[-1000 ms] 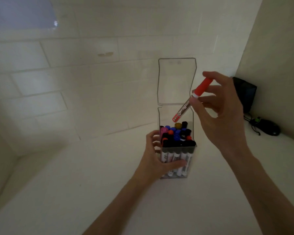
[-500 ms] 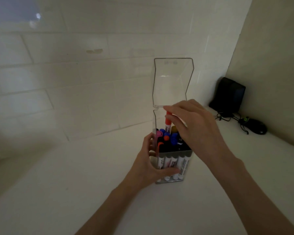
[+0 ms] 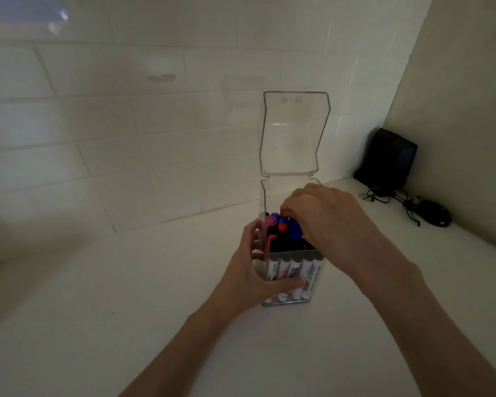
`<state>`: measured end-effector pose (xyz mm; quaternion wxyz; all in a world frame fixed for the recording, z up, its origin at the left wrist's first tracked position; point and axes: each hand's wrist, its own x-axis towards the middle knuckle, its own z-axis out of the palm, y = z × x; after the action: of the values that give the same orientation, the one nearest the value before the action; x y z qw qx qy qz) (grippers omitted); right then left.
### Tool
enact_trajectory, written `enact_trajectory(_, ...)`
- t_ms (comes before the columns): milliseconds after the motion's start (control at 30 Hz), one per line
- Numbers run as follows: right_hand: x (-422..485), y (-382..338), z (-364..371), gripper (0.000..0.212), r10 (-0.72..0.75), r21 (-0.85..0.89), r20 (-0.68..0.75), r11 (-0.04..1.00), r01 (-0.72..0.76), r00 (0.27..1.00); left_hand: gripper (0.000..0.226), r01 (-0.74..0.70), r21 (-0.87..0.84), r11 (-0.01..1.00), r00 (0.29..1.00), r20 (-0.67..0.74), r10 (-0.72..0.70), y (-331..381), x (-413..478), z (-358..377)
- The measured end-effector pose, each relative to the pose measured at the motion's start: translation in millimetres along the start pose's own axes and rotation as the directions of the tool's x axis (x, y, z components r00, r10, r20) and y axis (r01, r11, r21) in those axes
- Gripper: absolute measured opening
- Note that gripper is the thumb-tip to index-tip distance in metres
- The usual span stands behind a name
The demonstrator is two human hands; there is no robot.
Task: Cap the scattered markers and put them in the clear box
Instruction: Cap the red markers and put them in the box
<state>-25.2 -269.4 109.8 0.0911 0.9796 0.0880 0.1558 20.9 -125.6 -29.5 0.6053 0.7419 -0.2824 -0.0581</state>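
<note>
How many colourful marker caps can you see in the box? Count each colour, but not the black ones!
Pink caps: 1
Blue caps: 2
Orange-red caps: 2
Total: 5 showing in the clear box; the right hand may hide more.

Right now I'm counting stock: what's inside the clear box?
The clear box holds upright capped markers; black, blue, orange and pink caps show. The right hand covers the back right corner, so a full count isn't possible.
</note>
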Motion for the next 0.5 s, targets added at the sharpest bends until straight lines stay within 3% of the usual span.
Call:
enact_trajectory(133, -2.5, 1.4, -5.7, 0.031, 0.019, 0.045, 0.030, 0.999, -0.020, 0.999, 0.119, -0.006, 0.004, 1.000, 1.000, 0.009, 0.006, -0.7, -0.4, -0.7)
enact_trajectory(233, -6.8, 4.3, -9.3, 0.039, 0.079, 0.103, -0.027, 0.992, -0.076, 0.997, 0.116, -0.008, 0.011, 1.000, 1.000, 0.017, 0.008, -0.8, -0.2, -1.4)
enact_trajectory(500, -16.6, -6.0, -15.5, 0.030, -0.060, -0.085, 0.029, 0.994, 0.062, 0.998, 0.112, -0.019, 0.017, 1.000, 1.000, -0.003, 0.020, 1.7, -2.6, -0.8)
